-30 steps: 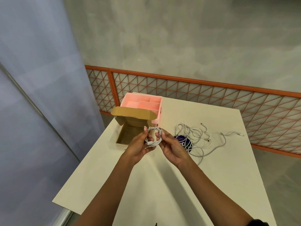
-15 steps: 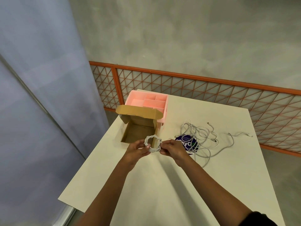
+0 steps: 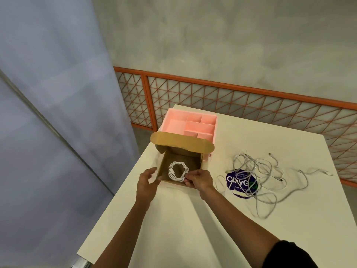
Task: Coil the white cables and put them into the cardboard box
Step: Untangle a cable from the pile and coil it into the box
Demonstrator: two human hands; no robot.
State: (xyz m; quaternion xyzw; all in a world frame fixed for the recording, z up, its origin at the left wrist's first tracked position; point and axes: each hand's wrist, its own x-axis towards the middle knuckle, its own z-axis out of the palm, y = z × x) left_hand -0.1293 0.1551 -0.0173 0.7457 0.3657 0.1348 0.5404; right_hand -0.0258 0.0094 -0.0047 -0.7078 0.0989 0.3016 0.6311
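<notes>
A coiled white cable [image 3: 178,171] sits inside the open cardboard box [image 3: 193,157], over its floor. My right hand [image 3: 199,180] reaches over the box's near wall and pinches the coil's near right edge. My left hand [image 3: 147,182] hovers at the box's near left corner with relaxed fingers, holding nothing. A loose tangle of white cables [image 3: 257,171] lies on the white table [image 3: 193,229] to the right of the box.
A pink divided organizer [image 3: 191,124] stands right behind the cardboard box, whose lid flap leans back against it. A round purple sticker [image 3: 239,183] lies under the cable tangle. The table's left edge runs close to the box; an orange lattice fence stands behind.
The coil was held between both hands in front of the box; now it is inside the box. My left hand has let go and drawn back to the left.
</notes>
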